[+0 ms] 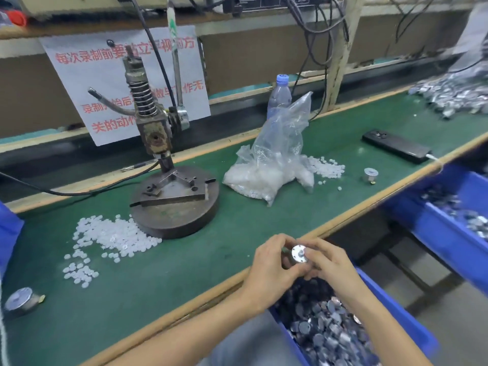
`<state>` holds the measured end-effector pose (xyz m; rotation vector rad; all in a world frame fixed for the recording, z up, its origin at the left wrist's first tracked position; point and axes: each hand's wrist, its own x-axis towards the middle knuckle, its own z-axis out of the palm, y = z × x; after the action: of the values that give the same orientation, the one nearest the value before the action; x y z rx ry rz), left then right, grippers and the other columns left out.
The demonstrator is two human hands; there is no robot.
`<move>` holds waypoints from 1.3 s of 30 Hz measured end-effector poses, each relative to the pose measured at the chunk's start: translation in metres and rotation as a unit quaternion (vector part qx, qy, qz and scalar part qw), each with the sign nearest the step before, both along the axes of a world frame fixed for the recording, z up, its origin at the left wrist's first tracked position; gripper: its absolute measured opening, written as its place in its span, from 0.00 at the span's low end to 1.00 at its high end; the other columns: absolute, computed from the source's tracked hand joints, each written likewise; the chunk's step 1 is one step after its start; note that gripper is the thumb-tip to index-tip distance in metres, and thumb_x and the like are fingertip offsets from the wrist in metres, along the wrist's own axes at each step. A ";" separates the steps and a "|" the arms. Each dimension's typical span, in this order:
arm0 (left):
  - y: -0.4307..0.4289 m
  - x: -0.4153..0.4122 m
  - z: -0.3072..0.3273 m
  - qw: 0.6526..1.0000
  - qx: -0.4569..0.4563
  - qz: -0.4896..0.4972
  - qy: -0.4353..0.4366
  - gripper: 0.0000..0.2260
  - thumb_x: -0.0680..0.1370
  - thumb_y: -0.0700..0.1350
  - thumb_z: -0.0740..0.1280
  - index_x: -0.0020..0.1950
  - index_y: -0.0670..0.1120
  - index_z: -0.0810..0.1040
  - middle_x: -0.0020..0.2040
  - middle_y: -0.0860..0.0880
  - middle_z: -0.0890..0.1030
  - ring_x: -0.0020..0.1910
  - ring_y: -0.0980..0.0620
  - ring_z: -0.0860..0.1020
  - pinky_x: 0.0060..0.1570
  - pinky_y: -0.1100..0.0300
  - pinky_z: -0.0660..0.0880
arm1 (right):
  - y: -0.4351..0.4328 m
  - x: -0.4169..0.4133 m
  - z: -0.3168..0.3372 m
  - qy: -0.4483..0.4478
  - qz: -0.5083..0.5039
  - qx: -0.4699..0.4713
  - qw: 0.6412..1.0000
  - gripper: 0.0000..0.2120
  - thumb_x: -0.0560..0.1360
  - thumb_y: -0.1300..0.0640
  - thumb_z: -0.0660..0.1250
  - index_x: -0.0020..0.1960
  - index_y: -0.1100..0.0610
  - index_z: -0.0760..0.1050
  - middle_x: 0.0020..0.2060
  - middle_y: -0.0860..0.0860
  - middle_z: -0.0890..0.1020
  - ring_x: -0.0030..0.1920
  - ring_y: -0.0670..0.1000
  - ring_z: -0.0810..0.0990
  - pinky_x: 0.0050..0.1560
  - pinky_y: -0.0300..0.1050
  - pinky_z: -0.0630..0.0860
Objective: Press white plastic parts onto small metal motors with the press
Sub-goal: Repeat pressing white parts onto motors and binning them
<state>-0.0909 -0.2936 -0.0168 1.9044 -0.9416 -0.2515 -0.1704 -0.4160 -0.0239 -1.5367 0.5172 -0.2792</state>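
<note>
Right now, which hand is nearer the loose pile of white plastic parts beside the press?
Left. The left hand sits just right of the white plastic parts; the right hand is farther right, over the blue bin.

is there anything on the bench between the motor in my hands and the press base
Nothing visible does. The motor is held by both hands at the bench edge, and the green mat up to the press is bare; the white parts lie left.

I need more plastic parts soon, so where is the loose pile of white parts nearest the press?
In the head view, the loose white parts lie on the green mat, against the left front of the press base.
</note>
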 end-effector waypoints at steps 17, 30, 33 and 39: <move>-0.065 -0.027 -0.080 0.943 0.288 -0.124 -0.109 0.16 0.77 0.48 0.65 0.64 0.48 0.69 0.61 0.52 0.74 0.56 0.50 0.75 0.55 0.53 0.72 | -0.074 -0.066 -0.152 0.312 -0.090 -0.091 0.942 0.05 0.78 0.59 0.61 0.49 0.58 0.76 0.41 0.54 0.81 0.44 0.56 0.82 0.46 0.44 0.75; -0.066 -0.020 -0.104 0.924 0.352 -0.118 -0.093 0.14 0.76 0.43 0.64 0.61 0.48 0.70 0.60 0.51 0.74 0.58 0.47 0.74 0.52 0.53 0.73 | -0.082 -0.075 -0.190 0.383 -0.036 -0.153 0.910 0.13 0.77 0.63 0.59 0.59 0.60 0.77 0.54 0.54 0.80 0.58 0.55 0.77 0.53 0.40 0.70; -0.065 -0.021 -0.101 0.923 0.347 -0.123 -0.114 0.15 0.76 0.44 0.64 0.62 0.48 0.70 0.60 0.51 0.74 0.57 0.47 0.75 0.52 0.54 0.73 | -0.083 -0.074 -0.182 0.354 -0.043 -0.164 0.920 0.13 0.78 0.62 0.59 0.60 0.60 0.77 0.46 0.52 0.81 0.51 0.55 0.78 0.43 0.37 0.65; -0.067 -0.026 -0.081 0.913 0.306 -0.182 -0.198 0.16 0.77 0.45 0.62 0.65 0.48 0.69 0.59 0.50 0.73 0.57 0.49 0.73 0.54 0.54 0.71 | -0.090 -0.067 -0.134 0.279 -0.079 -0.204 0.935 0.11 0.78 0.60 0.59 0.55 0.54 0.78 0.47 0.52 0.82 0.48 0.53 0.79 0.50 0.44 0.74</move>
<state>-0.1171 -0.3602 -0.0982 2.3880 -1.6460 -0.4288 -0.2376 -0.5057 -0.1584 -1.9918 1.0874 -0.0652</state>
